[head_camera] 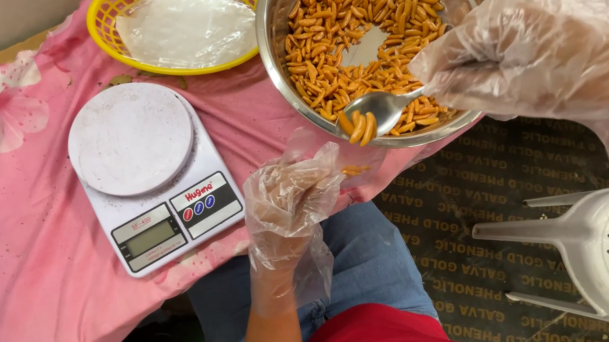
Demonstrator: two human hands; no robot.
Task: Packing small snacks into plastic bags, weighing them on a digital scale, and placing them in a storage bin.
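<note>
My right hand (544, 55), in a loose clear plastic glove, holds a metal spoon (384, 108) carrying a few orange snack sticks at the near rim of a steel bowl (272, 7). The bowl holds many orange snack sticks (347, 28). My left hand (288, 197), also gloved, grips a small clear plastic bag (355, 162) just below the spoon; a few sticks lie inside it.
A white digital kitchen scale (147, 170) sits on the pink flowered tablecloth (17, 238) to the left. A yellow plastic basket (106, 16) with clear bags stands at the back. A white plastic stool (590, 249) is on the floor at the right.
</note>
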